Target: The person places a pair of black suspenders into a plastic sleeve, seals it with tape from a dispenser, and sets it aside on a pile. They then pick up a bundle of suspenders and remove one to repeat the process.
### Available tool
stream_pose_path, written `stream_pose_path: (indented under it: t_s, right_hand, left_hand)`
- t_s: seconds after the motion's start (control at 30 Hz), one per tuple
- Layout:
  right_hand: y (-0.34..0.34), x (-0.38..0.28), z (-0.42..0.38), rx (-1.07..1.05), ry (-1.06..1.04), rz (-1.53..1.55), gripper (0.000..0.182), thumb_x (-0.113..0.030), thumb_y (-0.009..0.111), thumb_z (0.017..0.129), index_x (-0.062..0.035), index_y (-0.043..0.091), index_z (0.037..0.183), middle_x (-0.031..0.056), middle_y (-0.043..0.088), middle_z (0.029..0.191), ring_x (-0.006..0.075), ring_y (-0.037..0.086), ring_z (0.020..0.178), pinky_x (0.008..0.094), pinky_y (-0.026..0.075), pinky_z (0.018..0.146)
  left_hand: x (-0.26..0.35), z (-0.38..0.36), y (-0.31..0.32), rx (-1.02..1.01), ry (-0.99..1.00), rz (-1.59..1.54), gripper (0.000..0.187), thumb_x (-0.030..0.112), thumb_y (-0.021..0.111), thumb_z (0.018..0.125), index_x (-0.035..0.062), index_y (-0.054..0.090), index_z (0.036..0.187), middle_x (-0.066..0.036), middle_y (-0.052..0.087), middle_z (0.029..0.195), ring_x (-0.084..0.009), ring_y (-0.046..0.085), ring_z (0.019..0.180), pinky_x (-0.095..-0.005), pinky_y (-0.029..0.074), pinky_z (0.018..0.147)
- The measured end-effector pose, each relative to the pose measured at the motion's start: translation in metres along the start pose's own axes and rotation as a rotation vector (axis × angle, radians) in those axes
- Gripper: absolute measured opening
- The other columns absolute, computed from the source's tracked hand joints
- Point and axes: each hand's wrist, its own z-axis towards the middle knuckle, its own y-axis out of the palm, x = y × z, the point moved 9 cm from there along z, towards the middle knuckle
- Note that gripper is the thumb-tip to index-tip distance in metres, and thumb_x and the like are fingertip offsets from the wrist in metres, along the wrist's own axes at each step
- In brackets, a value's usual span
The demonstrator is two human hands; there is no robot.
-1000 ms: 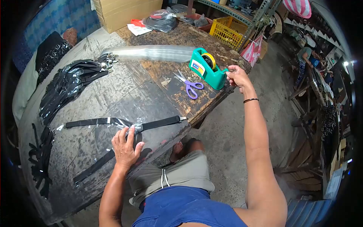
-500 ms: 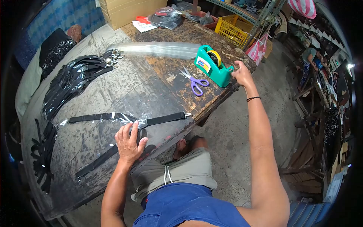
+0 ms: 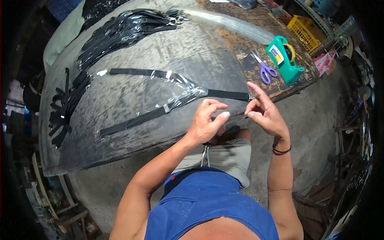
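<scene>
A Y-shaped black strap [image 3: 227,94] in clear plastic wrap lies on the worktable, its two long arms spread to the left and a metal clip at its right end. My left hand [image 3: 206,122] hovers beside the table's front edge, just below the wrapped junction, fingers curled and thumb apart, holding nothing visible. Near the clip end is my right hand [image 3: 267,113], its thumb and a finger pinched while another finger points up; what lies between them is too small to tell. Purple scissors [image 3: 265,72] and a green tape dispenser [image 3: 286,62] with yellow tape sit to the right.
Bundled black straps with metal clips [image 3: 128,32] lie at the back left, and loose black straps [image 3: 66,108] at the left. Long clear plastic sleeves [image 3: 232,26] reach toward the dispenser. A yellow crate [image 3: 304,34] stands beyond the table [image 3: 168,48].
My right hand has left the tape dispenser and come in beside the strap's clip end. My left hand has lifted off the wrapped strap and moved right. The view has shifted.
</scene>
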Motion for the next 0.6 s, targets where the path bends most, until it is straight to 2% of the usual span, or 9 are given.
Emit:
stream_pose_path:
  t_s: [0.03, 0.13, 0.17, 0.3, 0.4, 0.47, 0.5, 0.53, 0.6]
  right_hand:
    - [0.012, -0.001, 0.004, -0.036, -0.060, -0.058, 0.078, 0.002, 0.056, 0.080, -0.0067, 0.027, 0.152, 0.0033, 0.060, 0.086, 0.0092, 0.056, 0.080, 0.0255, 0.047, 0.078]
    - [0.038, -0.008, 0.012, -0.117, -0.083, -0.270, 0.077, 0.002, 0.056, 0.080, -0.0092, 0.030, 0.152, 0.0036, 0.061, 0.082, 0.0103, 0.057, 0.075, 0.0260, 0.048, 0.072]
    - [0.044, -0.012, 0.015, -0.120, -0.103, -0.320, 0.077, 0.000, 0.057, 0.079, -0.0108, 0.032, 0.152, 0.0036, 0.062, 0.079, 0.0109, 0.056, 0.071, 0.0274, 0.048, 0.066]
    - [0.062, -0.012, 0.021, -0.163, -0.039, -0.232, 0.077, 0.001, 0.056, 0.079, -0.0099, 0.032, 0.151, 0.0044, 0.063, 0.081, 0.0101, 0.056, 0.072, 0.0278, 0.050, 0.067]
    - [0.059, 0.001, 0.031, -0.051, -0.054, -0.314, 0.071, 0.002, 0.056, 0.082, -0.0088, 0.034, 0.149, 0.0059, 0.065, 0.090, 0.0107, 0.059, 0.075, 0.0288, 0.053, 0.070]
    - [0.038, 0.019, 0.033, 0.226, -0.017, -0.107, 0.060, -0.003, 0.057, 0.088, -0.0073, 0.039, 0.146, 0.0058, 0.065, 0.098, 0.0118, 0.061, 0.081, 0.0287, 0.054, 0.071]
    - [0.038, 0.023, 0.031, 0.284, 0.021, 0.037, 0.043, -0.013, 0.058, 0.095, -0.0049, 0.049, 0.137, 0.0038, 0.064, 0.103, 0.0111, 0.061, 0.084, 0.0264, 0.053, 0.071]
    - [0.041, 0.026, 0.031, 0.279, 0.018, 0.035, 0.043, -0.013, 0.058, 0.095, -0.0049, 0.049, 0.137, 0.0038, 0.064, 0.103, 0.0111, 0.061, 0.084, 0.0264, 0.053, 0.071]
    - [0.053, 0.049, 0.029, 0.224, 0.140, 0.180, 0.032, -0.021, 0.060, 0.098, -0.0043, 0.057, 0.125, 0.0029, 0.063, 0.101, 0.0088, 0.059, 0.082, 0.0238, 0.051, 0.073]
  left_hand:
    - [0.000, 0.000, 0.002, -0.010, 0.017, -0.022, 0.024, 0.019, 0.070, 0.087, 0.0061, 0.069, 0.108, -0.008, 0.057, 0.109, -0.0154, 0.056, 0.101, -0.0272, 0.049, 0.077]
    - [0.003, 0.000, 0.002, -0.093, 0.010, -0.009, 0.022, 0.019, 0.070, 0.087, 0.0062, 0.069, 0.105, -0.007, 0.057, 0.107, -0.0159, 0.056, 0.099, -0.0276, 0.049, 0.076]
    - [0.004, 0.000, 0.000, -0.075, 0.017, -0.023, 0.018, 0.018, 0.070, 0.086, 0.0055, 0.069, 0.100, -0.005, 0.057, 0.106, -0.0156, 0.056, 0.096, -0.0273, 0.048, 0.075]
    - [-0.010, -0.004, -0.011, -0.025, -0.048, -0.058, 0.015, 0.018, 0.071, 0.086, 0.0054, 0.067, 0.093, -0.005, 0.057, 0.105, -0.0152, 0.055, 0.093, -0.0275, 0.048, 0.075]
    - [-0.008, -0.007, -0.027, 0.073, -0.012, 0.004, 0.012, 0.016, 0.070, 0.087, 0.0047, 0.066, 0.089, -0.005, 0.057, 0.102, -0.0127, 0.054, 0.092, -0.0265, 0.047, 0.076]
    - [-0.017, -0.010, -0.043, 0.223, -0.083, -0.146, 0.012, 0.016, 0.068, 0.090, 0.0037, 0.065, 0.089, -0.002, 0.056, 0.098, -0.0103, 0.054, 0.089, -0.0248, 0.045, 0.077]
    - [-0.023, -0.012, -0.047, 0.277, -0.093, -0.237, 0.012, 0.015, 0.066, 0.093, 0.0036, 0.065, 0.091, 0.001, 0.056, 0.095, -0.0079, 0.052, 0.085, -0.0233, 0.043, 0.076]
    - [-0.027, -0.012, -0.049, 0.283, -0.091, -0.237, 0.012, 0.015, 0.066, 0.093, 0.0036, 0.065, 0.091, 0.001, 0.056, 0.095, -0.0079, 0.052, 0.085, -0.0233, 0.043, 0.076]
    - [-0.042, -0.014, -0.049, 0.300, -0.174, -0.403, 0.012, 0.017, 0.066, 0.093, 0.0043, 0.065, 0.094, 0.003, 0.055, 0.095, -0.0066, 0.050, 0.081, -0.0226, 0.041, 0.074]
